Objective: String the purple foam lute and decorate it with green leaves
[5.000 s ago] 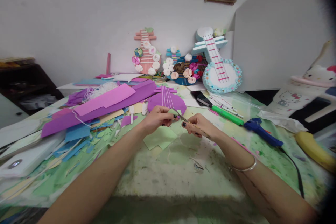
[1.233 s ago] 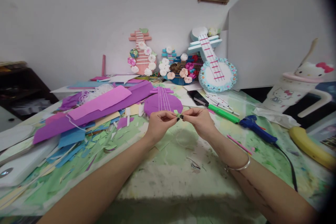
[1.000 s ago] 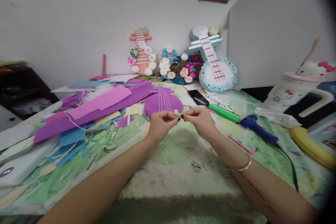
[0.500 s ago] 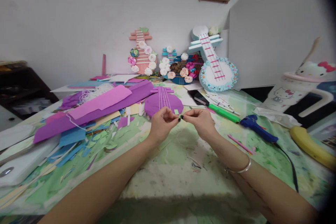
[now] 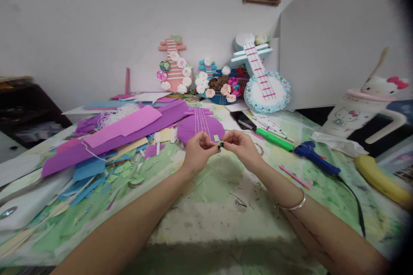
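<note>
My left hand (image 5: 200, 149) and my right hand (image 5: 240, 148) meet fingertip to fingertip over the table's middle, both closed in a pinch. Between them is a tiny green bit (image 5: 220, 143), mostly covered by the fingers; it looks like paper. Just behind the fingertips shows a small light-green paper piece (image 5: 216, 138); whether it is held or lies there I cannot tell. Beyond the hands lies a purple paper lute-shaped craft (image 5: 185, 129) with white strings and a purple crossbar.
Purple and pink sheets (image 5: 125, 124) and paper scraps (image 5: 127, 167) cover the left. On the right are a phone (image 5: 240, 119), a green cutter (image 5: 274, 139), a blue glue gun (image 5: 318, 158), a banana (image 5: 380, 178) and a cup (image 5: 351, 114). Finished crafts (image 5: 267, 92) lean at the back.
The hands stay together in nearly the same place, with slight finger movement. The view has shifted a little. Nothing else has visibly moved.
</note>
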Available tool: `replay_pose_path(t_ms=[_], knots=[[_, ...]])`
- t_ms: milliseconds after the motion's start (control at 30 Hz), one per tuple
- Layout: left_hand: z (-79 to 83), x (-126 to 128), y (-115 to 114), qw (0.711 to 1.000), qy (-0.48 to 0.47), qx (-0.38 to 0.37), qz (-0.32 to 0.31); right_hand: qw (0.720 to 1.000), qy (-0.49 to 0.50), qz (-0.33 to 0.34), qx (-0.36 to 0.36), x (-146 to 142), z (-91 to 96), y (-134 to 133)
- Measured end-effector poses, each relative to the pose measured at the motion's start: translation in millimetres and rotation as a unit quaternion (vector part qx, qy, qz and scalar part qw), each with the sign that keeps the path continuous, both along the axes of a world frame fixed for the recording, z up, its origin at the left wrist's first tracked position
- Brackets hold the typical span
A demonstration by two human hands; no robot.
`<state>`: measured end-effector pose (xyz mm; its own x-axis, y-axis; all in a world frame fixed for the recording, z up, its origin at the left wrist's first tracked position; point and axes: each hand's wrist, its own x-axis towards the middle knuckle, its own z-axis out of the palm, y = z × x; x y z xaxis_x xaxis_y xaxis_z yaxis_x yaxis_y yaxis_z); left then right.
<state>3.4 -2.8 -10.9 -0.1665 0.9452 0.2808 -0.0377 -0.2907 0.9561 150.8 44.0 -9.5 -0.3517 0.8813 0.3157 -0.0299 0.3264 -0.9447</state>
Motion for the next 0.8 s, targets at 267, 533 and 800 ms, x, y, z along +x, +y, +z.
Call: replay_pose_path(t_ms=[267,533,800], knots=[[2.5,-2.2,-0.1,0.996,-0.028,-0.021,-0.081,0.965,-0.205,0.002,0.165,9.9,4.3,3.1],[-4.0,-8.8,6.5,0.983,0.015,-0.021,-0.183,0.960,-0.226,-0.021,0.163,8.8,1.1,2.6],[-7.2,-2.3,6.4,0.992,0.061,0.021,-0.110,0.965,-0.207,-0.023,0.159,3.8,-1.2,-2.9]])
